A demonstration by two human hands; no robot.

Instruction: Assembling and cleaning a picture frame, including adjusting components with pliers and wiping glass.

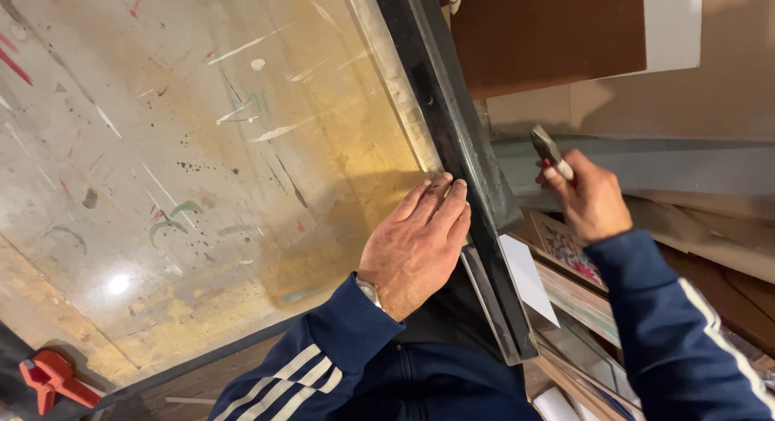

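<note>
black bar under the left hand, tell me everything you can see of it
The black bar is long, straight and flat, dark and slightly glossy, probably metal, with some dusty scuffs. It runs diagonally from the top middle down toward the lower right, along the edge of the glass sheet on the paint-marked table. The left hand lies palm down, its fingertips on the bar's edge. The right hand, holding a small tool, is apart from it.

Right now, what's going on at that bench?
A person in a blue striped jacket presses the left hand flat on a sheet of glass lying on a paint-marked worktable, fingers against a black straightedge bar along the sheet's edge. The right hand is raised off to the side, gripping a small hand tool, possibly a glass cutter. A red clamp sits at the table's corner.
</note>
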